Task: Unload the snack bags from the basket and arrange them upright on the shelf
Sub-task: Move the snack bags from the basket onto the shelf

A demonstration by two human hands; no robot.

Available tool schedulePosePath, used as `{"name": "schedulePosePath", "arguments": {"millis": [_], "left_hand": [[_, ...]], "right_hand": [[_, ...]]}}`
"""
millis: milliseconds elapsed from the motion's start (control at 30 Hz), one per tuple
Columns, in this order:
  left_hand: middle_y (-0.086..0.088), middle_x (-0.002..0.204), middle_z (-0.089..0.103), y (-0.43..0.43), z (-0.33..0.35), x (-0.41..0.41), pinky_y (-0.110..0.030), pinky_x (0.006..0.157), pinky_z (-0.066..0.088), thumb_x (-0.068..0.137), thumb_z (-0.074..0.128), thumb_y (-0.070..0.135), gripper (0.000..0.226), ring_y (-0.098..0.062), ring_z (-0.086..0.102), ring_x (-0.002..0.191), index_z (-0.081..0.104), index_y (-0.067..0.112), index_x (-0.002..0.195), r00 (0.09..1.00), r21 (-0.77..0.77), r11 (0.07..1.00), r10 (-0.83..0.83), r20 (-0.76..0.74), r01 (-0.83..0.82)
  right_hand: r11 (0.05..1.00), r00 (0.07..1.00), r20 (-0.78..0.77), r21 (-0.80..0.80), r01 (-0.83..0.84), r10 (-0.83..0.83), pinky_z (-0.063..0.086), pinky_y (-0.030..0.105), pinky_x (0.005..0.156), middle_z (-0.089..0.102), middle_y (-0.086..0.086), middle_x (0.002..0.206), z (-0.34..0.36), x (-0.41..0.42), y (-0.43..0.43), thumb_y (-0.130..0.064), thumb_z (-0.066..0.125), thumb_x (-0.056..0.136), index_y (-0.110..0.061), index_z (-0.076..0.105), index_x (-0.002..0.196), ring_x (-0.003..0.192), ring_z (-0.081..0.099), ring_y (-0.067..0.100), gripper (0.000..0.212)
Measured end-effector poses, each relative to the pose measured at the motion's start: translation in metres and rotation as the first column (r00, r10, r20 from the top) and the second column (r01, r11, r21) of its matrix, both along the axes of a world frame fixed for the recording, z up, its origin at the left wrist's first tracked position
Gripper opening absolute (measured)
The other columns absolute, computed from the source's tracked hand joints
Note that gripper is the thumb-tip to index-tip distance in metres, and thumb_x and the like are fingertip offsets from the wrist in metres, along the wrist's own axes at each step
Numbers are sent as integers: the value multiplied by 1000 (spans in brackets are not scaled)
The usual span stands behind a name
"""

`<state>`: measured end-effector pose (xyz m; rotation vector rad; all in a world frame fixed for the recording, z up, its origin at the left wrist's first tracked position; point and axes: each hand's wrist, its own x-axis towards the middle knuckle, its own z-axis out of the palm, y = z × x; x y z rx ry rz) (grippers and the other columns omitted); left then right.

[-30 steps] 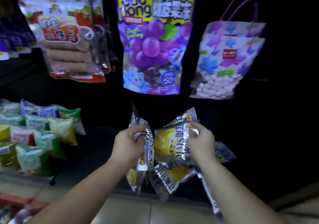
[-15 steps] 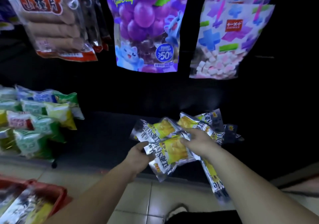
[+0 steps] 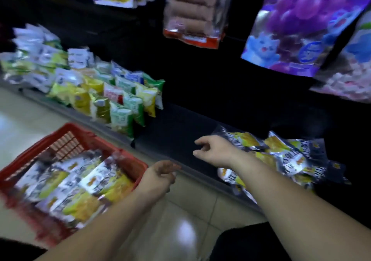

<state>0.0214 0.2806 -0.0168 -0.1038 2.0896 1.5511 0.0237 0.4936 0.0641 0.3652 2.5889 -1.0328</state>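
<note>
Near left: the red basket [image 3: 60,140] has come into view, holding many silver-and-yellow snack bags [image 3: 80,186] that lie flat. Just right of its rim, my left hand [image 3: 158,177] hangs with fingers loosely curled, gripping nothing; the nearest basket bag lies just to its left. Centre: my right hand [image 3: 214,150], likewise loosely curled and empty, hovers above the front edge of the dark shelf [image 3: 174,138]. Half a second ago both hands held bags at the shelf; both have since let go and swung left toward the basket. Right: the released heap [image 3: 285,156] lies on the shelf just beside my right wrist, flat and overlapping, not upright. I judge this batch delivered but unarranged, with much stock still to unload.
</note>
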Motion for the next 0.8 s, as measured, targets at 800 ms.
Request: {"name": "schedulePosePath", "arguments": {"millis": [800], "left_hand": [[-14, 151, 50, -228, -72, 50, -33, 107, 41, 106, 31, 51, 59, -32, 48, 137, 37, 16, 153, 981, -522, 853, 125, 147, -30]], "right_hand": [[757, 715, 362, 41, -653, 598, 25, 39, 123, 32, 0, 164, -126, -63, -262, -64, 43, 97, -37, 29, 157, 150, 32, 22, 67]]}}
